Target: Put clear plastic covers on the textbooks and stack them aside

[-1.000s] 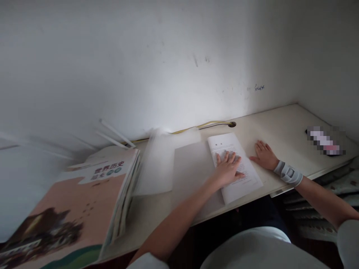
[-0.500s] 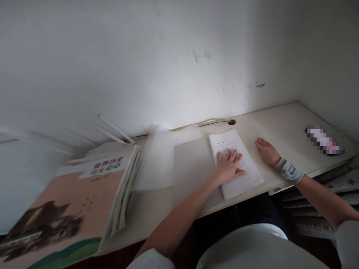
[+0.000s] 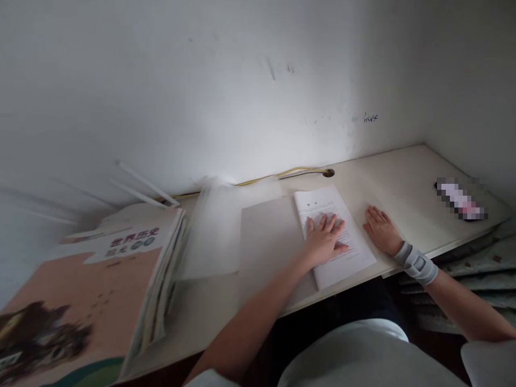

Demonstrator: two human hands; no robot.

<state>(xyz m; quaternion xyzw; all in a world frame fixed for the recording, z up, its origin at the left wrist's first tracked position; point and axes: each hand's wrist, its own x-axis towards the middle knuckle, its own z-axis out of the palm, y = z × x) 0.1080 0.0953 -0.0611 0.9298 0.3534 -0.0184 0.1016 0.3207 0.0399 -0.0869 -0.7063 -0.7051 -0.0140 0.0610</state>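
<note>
An open booklet (image 3: 352,250) lies on the white desk (image 3: 387,172), its printed page facing up and its plain grey cover (image 3: 268,236) folded out to the left. My left hand (image 3: 325,241) rests flat on the printed page with its fingers spread, covering part of the text. Just right of the booklet, my right hand (image 3: 382,228) lies flat on the desk top, fingers stretched out and close together, holding nothing. A grey band (image 3: 417,262) wraps the right wrist.
On the left stands a stack of books topped by a world history textbook (image 3: 100,274). Between it and the booklet lies a translucent plastic sheet (image 3: 217,231). Yellow and black cables (image 3: 298,172) run to a desk hole. A blurred-out phone (image 3: 461,199) lies at the right.
The view has shifted slightly to the right. My right hand has drawn a little closer to the booklet's edge; my left hand stays spread on the page.
</note>
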